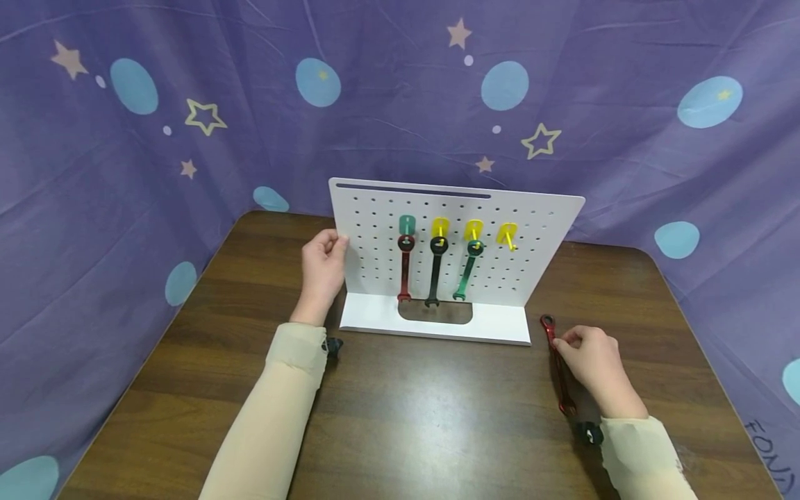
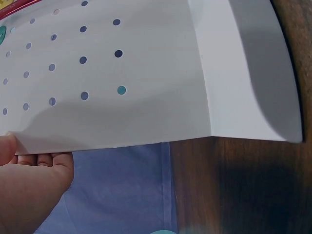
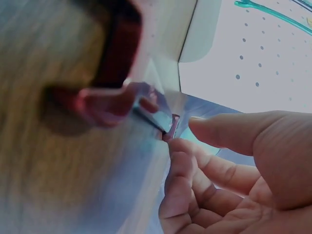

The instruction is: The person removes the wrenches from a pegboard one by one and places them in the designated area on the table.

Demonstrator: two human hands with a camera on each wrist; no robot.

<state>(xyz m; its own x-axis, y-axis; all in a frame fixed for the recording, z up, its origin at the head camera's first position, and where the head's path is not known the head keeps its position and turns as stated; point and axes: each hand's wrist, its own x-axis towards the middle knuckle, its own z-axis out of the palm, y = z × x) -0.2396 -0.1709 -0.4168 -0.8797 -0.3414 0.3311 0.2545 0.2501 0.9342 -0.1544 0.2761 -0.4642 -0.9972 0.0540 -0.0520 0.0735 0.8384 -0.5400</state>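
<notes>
My left hand (image 1: 323, 267) grips the left edge of an upright white pegboard (image 1: 378, 278), thumb on the front and fingers behind the edge, as the left wrist view shows. On the right, my right hand (image 1: 590, 357) pinches a red wrench (image 1: 560, 378) around its shaft with thumb and forefinger. Its ring end points away and its open end towards me. In the right wrist view the wrench's open end (image 3: 105, 105) looms blurred in front of the fingers. On the board hang a dark red wrench (image 1: 405, 271), a black wrench (image 1: 435, 274) and a green wrench (image 1: 465, 274).
A yellow hook (image 1: 508, 236) at the board's right carries nothing. The other wrenches hang from a green hook (image 1: 407, 224) and two yellow ones. The board's white base (image 1: 369, 316) stands on a brown wooden table (image 1: 400, 417). Behind hangs a purple patterned curtain (image 1: 400, 90).
</notes>
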